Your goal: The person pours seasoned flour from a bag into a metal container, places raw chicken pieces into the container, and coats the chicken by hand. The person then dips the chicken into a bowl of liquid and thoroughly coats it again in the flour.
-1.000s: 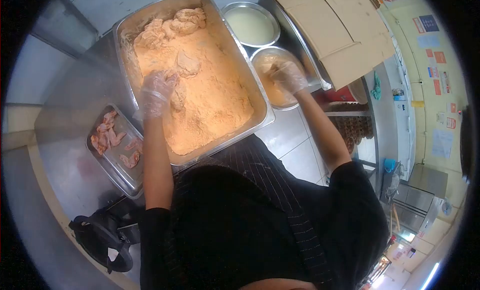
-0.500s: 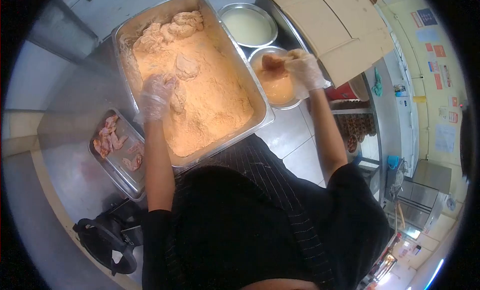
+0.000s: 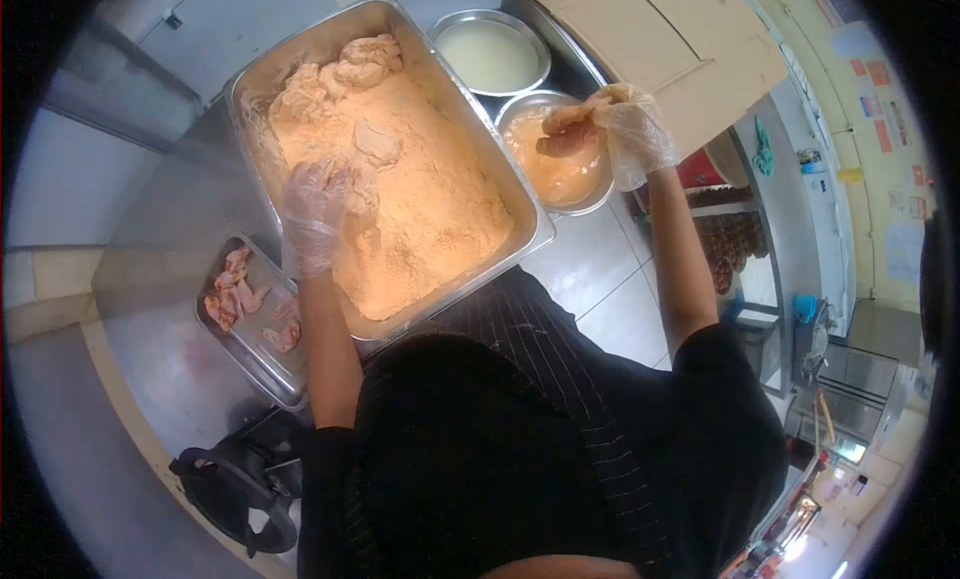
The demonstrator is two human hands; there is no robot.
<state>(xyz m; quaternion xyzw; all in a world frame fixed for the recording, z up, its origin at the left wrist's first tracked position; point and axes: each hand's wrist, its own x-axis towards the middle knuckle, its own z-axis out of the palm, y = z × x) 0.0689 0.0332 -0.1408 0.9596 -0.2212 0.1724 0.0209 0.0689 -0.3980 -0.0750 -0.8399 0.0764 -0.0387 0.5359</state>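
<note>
My left hand point(image 3: 318, 211), in a clear plastic glove, rests in the orange-tinted flour of a large metal tray point(image 3: 540, 241). Its fingers curl at a floured chicken piece, but their grip is unclear. Another coated piece point(image 3: 377, 144) lies just beyond it, and more coated pieces point(image 3: 365, 61) are heaped at the tray's far end. My gloved right hand point(image 3: 630, 127) holds a wet chicken piece point(image 3: 568, 137) over a metal bowl of orange-brown liquid point(image 3: 560, 184). Beside that stands a bowl of pale liquid point(image 3: 490, 54).
A smaller metal tray point(image 3: 262, 364) with raw chicken wings point(image 3: 230, 294) sits on the steel counter point(image 3: 150, 269) at left. A black object point(image 3: 235, 494) lies below it. Flattened cardboard point(image 3: 670, 49) is at upper right, near shelves with brown items point(image 3: 735, 239).
My right hand has risen from the bowl of orange-brown liquid with a wet chicken piece and moved slightly right. My left hand has stayed in the flour, and the view has shifted a little.
</note>
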